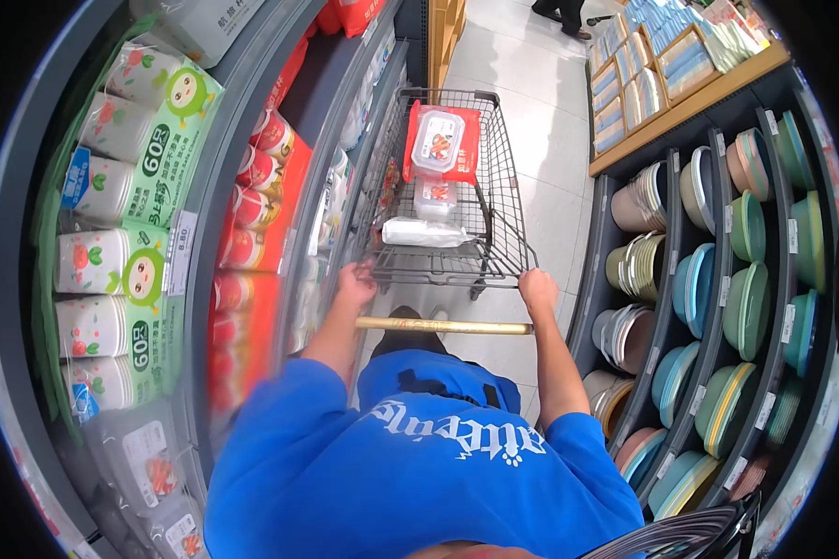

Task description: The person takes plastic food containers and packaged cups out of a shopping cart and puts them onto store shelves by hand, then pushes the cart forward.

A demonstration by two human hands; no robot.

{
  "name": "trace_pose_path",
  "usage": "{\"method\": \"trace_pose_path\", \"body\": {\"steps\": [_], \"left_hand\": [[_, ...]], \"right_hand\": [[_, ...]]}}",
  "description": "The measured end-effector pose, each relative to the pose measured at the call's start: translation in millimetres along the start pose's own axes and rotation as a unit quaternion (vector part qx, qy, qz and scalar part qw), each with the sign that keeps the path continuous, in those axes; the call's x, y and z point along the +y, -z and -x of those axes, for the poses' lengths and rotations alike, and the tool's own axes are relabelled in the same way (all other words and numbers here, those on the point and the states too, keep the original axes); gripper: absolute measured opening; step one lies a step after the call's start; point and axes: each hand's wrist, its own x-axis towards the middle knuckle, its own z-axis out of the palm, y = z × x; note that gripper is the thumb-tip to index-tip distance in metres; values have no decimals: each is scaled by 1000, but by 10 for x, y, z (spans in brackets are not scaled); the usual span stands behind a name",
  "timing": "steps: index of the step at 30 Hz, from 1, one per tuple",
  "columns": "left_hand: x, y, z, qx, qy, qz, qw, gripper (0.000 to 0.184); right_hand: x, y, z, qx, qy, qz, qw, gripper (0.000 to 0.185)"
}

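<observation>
In the head view a black wire shopping cart [505, 200] stands ahead of me, with a yellow handle bar [443, 325] across its near side. My right hand [537, 288] is closed around the cart's near right corner, above the bar's right end. Off the bar, my left hand [357, 281] is beside the cart's near left corner, close to the shelf, its fingers loosely bent and apart. Inside the cart lie a red package [467, 149], a clear lidded container pack [437, 140] on top of it, another clear container [435, 197] and a white wrapped pack [424, 232].
Left shelves hold green-wrapped paper cups [149, 270], red-wrapped cups [252, 233] and clear containers [154, 466]. On the right, a rack carries stacked basins [746, 307] and buckets [639, 200]. Tiled floor [517, 121] runs ahead, where a person's legs [562, 14] show.
</observation>
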Motion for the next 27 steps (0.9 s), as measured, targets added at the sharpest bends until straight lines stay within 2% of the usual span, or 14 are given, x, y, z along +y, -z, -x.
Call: {"method": "trace_pose_path", "body": {"steps": [7,27], "left_hand": [[123,-457,-180,17,-6,24,1000,25],[573,-2029,-728,7,-16,24,1000,22]], "right_hand": [[-24,114,-448,9,35,36,999,37],[-253,786,-2022,7,20,23,1000,34]]}}
